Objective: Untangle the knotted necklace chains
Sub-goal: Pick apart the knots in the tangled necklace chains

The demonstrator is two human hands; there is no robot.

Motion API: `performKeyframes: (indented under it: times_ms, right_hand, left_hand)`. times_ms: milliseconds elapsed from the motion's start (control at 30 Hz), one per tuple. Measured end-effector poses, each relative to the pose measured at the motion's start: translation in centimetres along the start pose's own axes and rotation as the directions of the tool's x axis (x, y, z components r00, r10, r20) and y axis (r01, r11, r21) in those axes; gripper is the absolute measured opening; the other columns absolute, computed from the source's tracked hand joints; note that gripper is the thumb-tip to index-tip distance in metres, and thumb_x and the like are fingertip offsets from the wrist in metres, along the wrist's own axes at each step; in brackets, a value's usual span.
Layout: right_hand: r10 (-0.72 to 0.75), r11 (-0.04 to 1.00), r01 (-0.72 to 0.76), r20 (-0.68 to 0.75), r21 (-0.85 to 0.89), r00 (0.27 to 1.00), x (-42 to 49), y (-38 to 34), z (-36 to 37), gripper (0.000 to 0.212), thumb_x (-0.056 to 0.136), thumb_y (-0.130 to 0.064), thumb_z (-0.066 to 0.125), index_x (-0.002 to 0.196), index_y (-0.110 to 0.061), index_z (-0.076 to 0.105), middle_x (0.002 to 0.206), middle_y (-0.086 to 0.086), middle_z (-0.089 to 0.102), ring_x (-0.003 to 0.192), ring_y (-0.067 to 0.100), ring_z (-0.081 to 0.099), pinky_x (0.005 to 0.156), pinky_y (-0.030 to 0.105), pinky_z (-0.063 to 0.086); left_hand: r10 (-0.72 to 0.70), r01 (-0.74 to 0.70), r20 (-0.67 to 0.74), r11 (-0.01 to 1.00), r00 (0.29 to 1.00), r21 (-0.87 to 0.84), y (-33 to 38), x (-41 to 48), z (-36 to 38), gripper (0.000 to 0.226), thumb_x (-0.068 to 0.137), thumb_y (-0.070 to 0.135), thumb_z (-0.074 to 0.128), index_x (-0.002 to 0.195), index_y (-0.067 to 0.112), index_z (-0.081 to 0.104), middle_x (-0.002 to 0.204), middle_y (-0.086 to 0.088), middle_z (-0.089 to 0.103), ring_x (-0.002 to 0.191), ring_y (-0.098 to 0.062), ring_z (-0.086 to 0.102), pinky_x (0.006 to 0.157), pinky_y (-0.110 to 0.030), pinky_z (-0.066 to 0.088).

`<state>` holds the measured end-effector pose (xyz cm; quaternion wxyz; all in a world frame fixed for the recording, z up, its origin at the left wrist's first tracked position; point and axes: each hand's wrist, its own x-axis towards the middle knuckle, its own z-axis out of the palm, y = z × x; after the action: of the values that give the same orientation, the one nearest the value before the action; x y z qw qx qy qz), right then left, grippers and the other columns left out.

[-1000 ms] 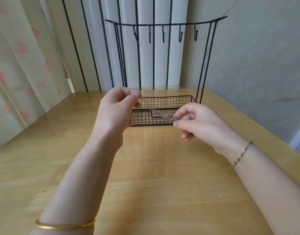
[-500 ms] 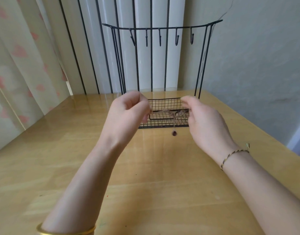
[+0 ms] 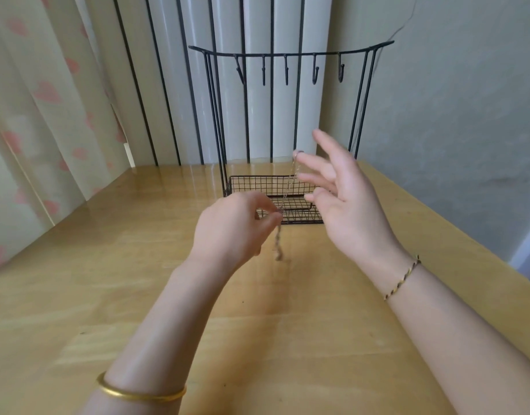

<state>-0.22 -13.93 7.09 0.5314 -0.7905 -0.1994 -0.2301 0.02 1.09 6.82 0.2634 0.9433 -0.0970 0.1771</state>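
**Chains held up between two hands**

The left hand (image 3: 234, 227) pinches the necklace chains (image 3: 278, 248) between its thumb and curled fingers. A knotted clump of chain hangs down just under that pinch, above the table (image 3: 108, 280). I cannot tell if the clump touches the table.

From the left hand, a thin bit of chain goes up to the right hand (image 3: 350, 202). The right hand is higher and a little farther away. Its fingers are straight and spread wide, gripping nothing. The chain is looped over one fingertip (image 3: 303, 158).

Behind both hands stands a black wire jewelry stand (image 3: 248, 184) with a basket at the bottom and a row of hooks on top. A gold bangle (image 3: 138, 393) is on the left arm. A braided bracelet (image 3: 403, 278) is on the right wrist.
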Motion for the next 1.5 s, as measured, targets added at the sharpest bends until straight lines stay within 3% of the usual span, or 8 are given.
performKeyframes:
  times_ms: [133,267,633,800,1033,1233,1333,1500]
  right_hand:
    - [0.019,0.992,-0.014,-0.041,0.124,0.999,-0.2,-1.4,-0.9,0.069,0.090,0.015,0.034,0.143,-0.030,0.028,0.128,-0.008,0.055,0.112,0.004,0.057,0.095,0.030,0.049]
    - [0.068,0.964,-0.067,0.003,0.256,0.998,-0.9,-2.4,-1.6,0.064,0.092,0.013,0.033,0.144,-0.026,0.029,0.129,-0.002,0.057,0.105,0.011,0.063,0.088,0.031,0.054]
    - [0.208,0.848,-0.230,0.100,0.478,0.973,-5.3,-2.1,-2.0,0.062,0.092,0.016,0.037,0.143,-0.019,0.032,0.133,0.008,0.054,0.102,0.022,0.067,0.087,0.037,0.055]
    - [0.324,0.864,-0.357,0.150,0.355,0.934,-6.4,-0.6,-1.7,0.054,0.092,0.010,0.047,0.139,-0.016,0.040,0.127,0.005,0.058,0.100,0.021,0.068,0.086,0.038,0.056]
    - [0.405,0.890,-0.438,0.218,0.128,0.888,-7.2,0.1,-1.4,0.032,0.091,0.005,0.045,0.114,-0.015,0.055,0.103,0.000,0.069,0.094,0.014,0.068,0.085,0.035,0.054]
    - [0.261,0.919,-0.218,0.092,-0.328,0.961,-7.5,0.2,-1.5,0.012,0.084,-0.010,0.061,0.083,-0.022,0.063,0.075,-0.012,0.061,0.066,0.000,0.058,0.057,0.010,0.042]
    - [0.275,0.948,-0.256,0.080,-0.190,0.958,-7.4,0.0,-1.7,0.009,0.082,-0.016,0.066,0.073,-0.019,0.068,0.060,-0.015,0.060,0.058,-0.002,0.053,0.054,0.008,0.039]
    - [0.258,0.965,-0.245,0.191,-0.091,0.947,-7.8,-0.6,-1.1,0.006,0.080,-0.022,0.070,0.076,-0.018,0.070,0.072,-0.009,0.067,0.063,-0.002,0.056,0.059,0.010,0.043]
  left_hand:
    - [-0.011,0.021,0.039,0.966,0.999,-0.258,0.4,-0.3,0.0,0.008,0.090,0.033,0.061,0.084,0.029,0.066,0.040,0.004,0.052,0.036,-0.005,0.044,0.050,-0.022,0.034]
    - [0.011,0.070,0.150,0.848,0.989,-0.526,1.5,-1.5,-0.3,0.005,0.089,0.020,0.066,0.087,0.018,0.070,0.042,0.008,0.047,0.035,-0.006,0.037,0.043,-0.016,0.034]
    - [0.006,0.186,0.247,0.638,0.969,-0.747,1.0,-6.6,0.3,0.007,0.086,0.010,0.067,0.079,0.013,0.067,0.056,0.007,0.055,0.047,-0.004,0.045,0.048,-0.010,0.036]
    - [-0.005,0.181,0.225,0.616,0.974,-0.766,0.5,-7.3,1.1,0.006,0.085,0.010,0.067,0.079,0.013,0.067,0.077,-0.001,0.062,0.066,-0.001,0.055,0.064,-0.009,0.043]
    - [-0.043,0.187,0.204,0.611,0.978,-0.769,0.2,-8.1,1.7,0.007,0.085,0.009,0.067,0.078,0.011,0.067,0.077,0.001,0.065,0.074,-0.009,0.056,0.071,-0.018,0.045]
    - [-0.051,0.194,0.203,0.592,0.978,-0.783,0.0,-8.2,2.0,0.008,0.082,0.010,0.069,0.077,0.015,0.066,0.078,0.001,0.065,0.077,-0.011,0.058,0.074,-0.021,0.046]
    - [-0.061,0.204,0.208,0.582,0.976,-0.787,-0.1,-8.2,2.1,0.011,0.082,0.010,0.069,0.074,0.017,0.066,0.074,0.006,0.065,0.075,-0.008,0.057,0.070,-0.016,0.045]
    - [-0.076,0.216,0.212,0.580,0.974,-0.786,-0.1,-8.2,2.1,0.008,0.081,0.010,0.070,0.077,0.015,0.066,0.080,-0.002,0.065,0.077,-0.011,0.058,0.075,-0.022,0.047]
